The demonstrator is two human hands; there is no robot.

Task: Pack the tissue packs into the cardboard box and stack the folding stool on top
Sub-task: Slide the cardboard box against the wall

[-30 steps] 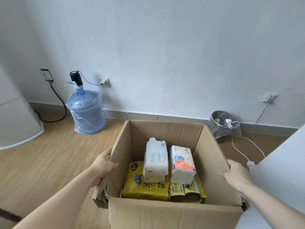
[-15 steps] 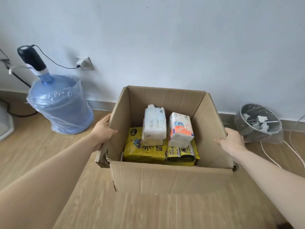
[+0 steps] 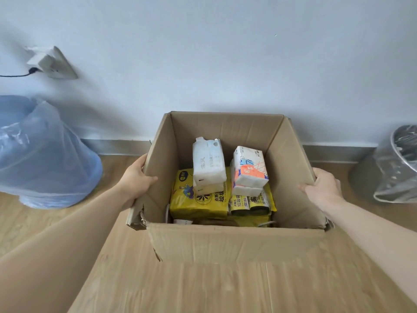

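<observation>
An open cardboard box point(image 3: 225, 242) sits close to the white wall, its flaps up. My left hand point(image 3: 137, 179) grips the box's left flap, thumb inside. My right hand point(image 3: 322, 186) grips the right flap the same way. Inside, a white tissue pack point(image 3: 208, 163) and a white tissue pack with orange and blue print point(image 3: 249, 170) rest on yellow packs point(image 3: 198, 199) and small yellow-labelled rolls point(image 3: 249, 202). No folding stool is in view.
A blue water bottle wrapped in clear plastic point(image 3: 42, 159) stands on the wood floor to the left. A wall socket point(image 3: 53, 63) with a black cable is above it. A lined waste bin point(image 3: 392, 168) stands at the right edge by the baseboard.
The box and my view have come much nearer to the wall; the bottle and the bin have slid out toward the frame edges. Both hands keep their hold on the flaps.
</observation>
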